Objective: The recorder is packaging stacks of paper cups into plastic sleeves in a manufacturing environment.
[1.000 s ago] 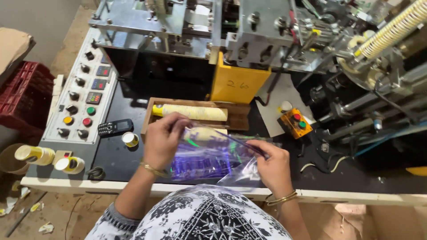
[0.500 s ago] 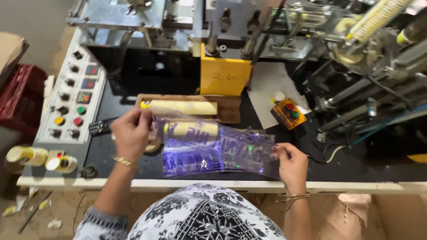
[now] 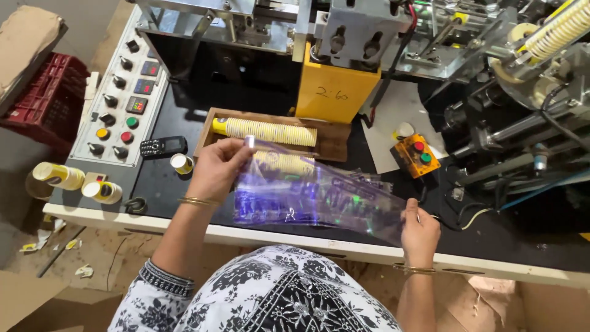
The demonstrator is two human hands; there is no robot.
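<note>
Head view showed a person at a black worktop [image 3: 184, 190], stretching a clear printed plastic bag [image 3: 313, 200] between both hands. The left hand [image 3: 216, 169] pinched the bag's upper corner, fingers closed on the film at about ten o'clock from the bag's middle. The right hand [image 3: 420, 230] gripped the other end, thumb and fingers clamped on the plastic at about four o'clock. The bag hung taut and slanted, lying across the near edge of the worktop, in front of a shallow wooden tray [image 3: 332, 144].

In the tray lay a long stack of yellow-and-white paper cups [image 3: 267, 130] on its side; a second stack [image 3: 289, 163] showed through the bag's film. At nine o'clock from the left hand sat a single small cup [image 3: 181, 163] and a dark mobile phone [image 3: 163, 146], close together. Further toward nine o'clock stood a control panel [image 3: 120, 92] with knobs and coloured buttons. At one o'clock from the right hand was a small orange button box [image 3: 418, 155]. A yellow machine housing [image 3: 335, 92] rose at twelve o'clock beyond the tray.
</note>
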